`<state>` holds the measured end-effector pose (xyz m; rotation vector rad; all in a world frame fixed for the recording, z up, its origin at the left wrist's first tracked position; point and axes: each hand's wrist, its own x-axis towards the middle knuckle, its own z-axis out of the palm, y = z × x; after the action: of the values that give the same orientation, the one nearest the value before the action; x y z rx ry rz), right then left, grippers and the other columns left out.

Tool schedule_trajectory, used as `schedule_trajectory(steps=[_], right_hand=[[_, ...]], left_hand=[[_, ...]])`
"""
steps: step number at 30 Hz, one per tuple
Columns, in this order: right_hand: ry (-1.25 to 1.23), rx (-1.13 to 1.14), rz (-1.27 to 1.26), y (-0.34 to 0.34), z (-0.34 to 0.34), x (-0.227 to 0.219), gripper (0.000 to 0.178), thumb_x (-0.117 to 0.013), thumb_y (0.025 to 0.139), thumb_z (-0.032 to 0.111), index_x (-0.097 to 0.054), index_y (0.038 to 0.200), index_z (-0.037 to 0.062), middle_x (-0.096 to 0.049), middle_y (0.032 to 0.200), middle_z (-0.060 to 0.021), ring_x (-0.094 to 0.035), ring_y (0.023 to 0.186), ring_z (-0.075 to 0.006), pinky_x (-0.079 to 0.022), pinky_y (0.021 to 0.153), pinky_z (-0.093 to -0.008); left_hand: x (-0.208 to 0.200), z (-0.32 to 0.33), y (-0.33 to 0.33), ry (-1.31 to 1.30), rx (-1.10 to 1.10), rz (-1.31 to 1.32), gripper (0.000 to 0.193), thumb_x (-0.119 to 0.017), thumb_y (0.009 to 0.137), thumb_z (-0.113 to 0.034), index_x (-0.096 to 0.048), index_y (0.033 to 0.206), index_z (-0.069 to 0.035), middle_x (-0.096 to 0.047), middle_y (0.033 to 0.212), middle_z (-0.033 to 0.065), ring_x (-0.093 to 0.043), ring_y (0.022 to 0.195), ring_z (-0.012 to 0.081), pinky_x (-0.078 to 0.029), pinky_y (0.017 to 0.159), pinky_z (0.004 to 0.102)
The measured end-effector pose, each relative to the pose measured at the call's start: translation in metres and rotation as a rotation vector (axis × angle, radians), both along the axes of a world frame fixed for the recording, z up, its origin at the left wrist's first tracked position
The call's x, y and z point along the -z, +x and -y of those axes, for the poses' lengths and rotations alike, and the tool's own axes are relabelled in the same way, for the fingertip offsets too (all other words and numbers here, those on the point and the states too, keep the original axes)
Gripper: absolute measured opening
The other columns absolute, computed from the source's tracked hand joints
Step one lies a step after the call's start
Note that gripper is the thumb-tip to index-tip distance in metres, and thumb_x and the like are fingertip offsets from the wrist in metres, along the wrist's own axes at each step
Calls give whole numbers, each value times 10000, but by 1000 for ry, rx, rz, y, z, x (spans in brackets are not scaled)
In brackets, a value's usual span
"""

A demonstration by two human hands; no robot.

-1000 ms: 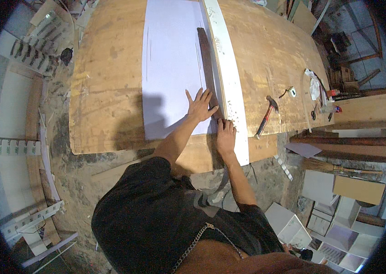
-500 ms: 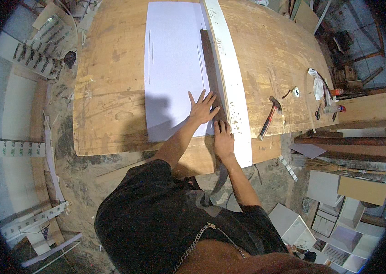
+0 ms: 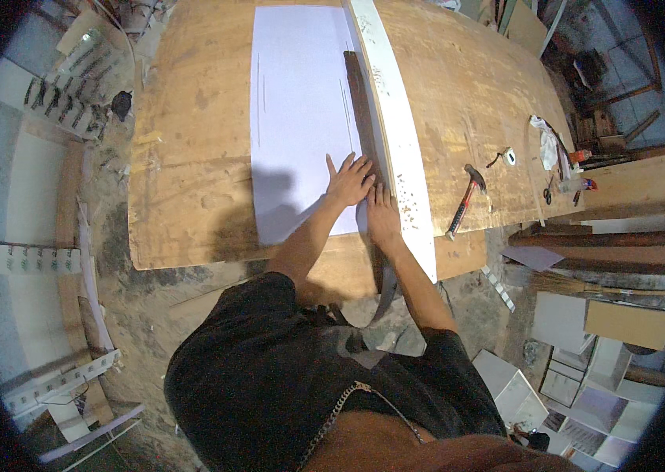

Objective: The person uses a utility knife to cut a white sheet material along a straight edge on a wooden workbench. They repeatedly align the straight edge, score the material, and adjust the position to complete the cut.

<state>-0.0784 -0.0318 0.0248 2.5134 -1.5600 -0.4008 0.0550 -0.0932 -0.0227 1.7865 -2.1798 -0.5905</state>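
A pale panel (image 3: 301, 102) with thin dark lines marked on it lies on a wooden worktable. Along its right side runs a long dark flexible strip (image 3: 358, 94), beside a white board (image 3: 410, 189) with brown specks. My left hand (image 3: 350, 185) is open, fingers spread, pressing on the panel's edge and the strip. Just below and right of it, my right hand (image 3: 383, 216) lies flat with fingers stretched out over the strip, touching the left fingertips or nearly so. Toward my body the strip's loose end hangs off the table and curls.
The worktable (image 3: 191, 141) spreads to both sides. Right of the white board lie a claw hammer (image 3: 466, 203) with a red and black handle, a tape measure (image 3: 509, 156) and scissors (image 3: 548, 191). A broom (image 3: 584, 287) and white box-like cabinets (image 3: 509, 389) stand at right on the floor.
My right hand has slid forward along the strip, closer to my left hand. The strip's hanging end has shifted to the right. My left hand stays almost in place.
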Motion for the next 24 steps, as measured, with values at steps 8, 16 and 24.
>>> schedule_trajectory(steps=[8,16,24], right_hand=[[154,24,-68,11,19,-6,573,-505,896,143,-402,1433,-26,-475,1437,-229,-434,1345,-351,-315,1124,-492],[254,29,-88,16,39,-30,607,-612,848,215,-464,1411,40,-563,1362,-143,-459,1321,-318,-304,1101,-563],[135,-3,-65,-7,30,-3,669,-689,815,248,-447,1396,18,-527,1385,-204,-492,1288,-331,-287,1094,-587]], left_hand=[[15,-18,6,-105,-56,-278,511,-371,1024,-381,-443,1443,-97,-375,1534,126,-279,1452,307,-96,1181,596],[31,-130,-51,424,-347,-1350,443,-613,909,-224,-537,1321,-81,-603,1188,143,-618,1052,259,-544,870,425],[-17,-166,-76,932,-471,-1769,379,-566,934,-119,-518,1308,-90,-594,1151,62,-616,973,199,-519,844,384]])
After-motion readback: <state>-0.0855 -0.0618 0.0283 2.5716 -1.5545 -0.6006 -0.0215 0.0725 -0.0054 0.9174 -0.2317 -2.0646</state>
